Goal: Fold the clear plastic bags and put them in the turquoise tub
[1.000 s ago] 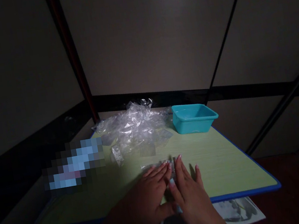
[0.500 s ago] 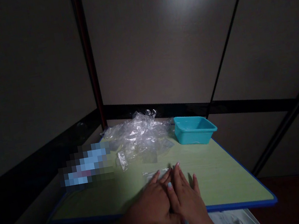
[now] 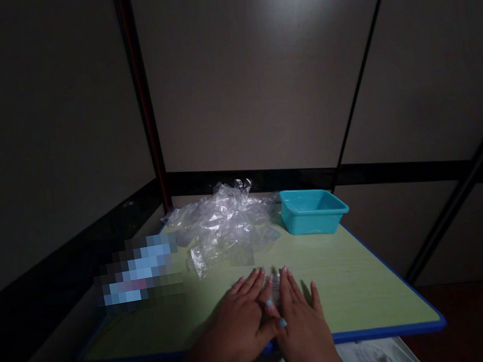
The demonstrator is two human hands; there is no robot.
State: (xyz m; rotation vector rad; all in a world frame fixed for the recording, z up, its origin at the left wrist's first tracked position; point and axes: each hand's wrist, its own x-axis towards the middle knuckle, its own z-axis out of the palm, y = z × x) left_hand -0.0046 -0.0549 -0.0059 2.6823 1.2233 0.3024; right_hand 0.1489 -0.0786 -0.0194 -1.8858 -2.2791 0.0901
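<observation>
Both my hands rest side by side near the front edge of the table. My left hand [image 3: 244,315] lies palm down with its fingers stretched out. My right hand [image 3: 303,322] is also palm down, fingers extended, its little finger apart. Their thumbs and index fingers come close together in the middle. Between the fingertips a bit of clear plastic film [image 3: 276,285] shows, pressed against the tabletop; most of it is hidden under the hands. Beyond them lies a loose pile of crumpled clear plastic bags [image 3: 225,221].
A turquoise plastic basin [image 3: 314,212] stands at the back right of the pale green table [image 3: 356,285], which has a blue edge. A blurred-out blue item [image 3: 145,268] is on the left side. Below the front edge a white tray [image 3: 406,351] holds papers. Panelled walls rise behind.
My left hand has moved back and left off my right hand, its fingers now flatter. The plastic film now shows between the hands. My right hand has barely moved.
</observation>
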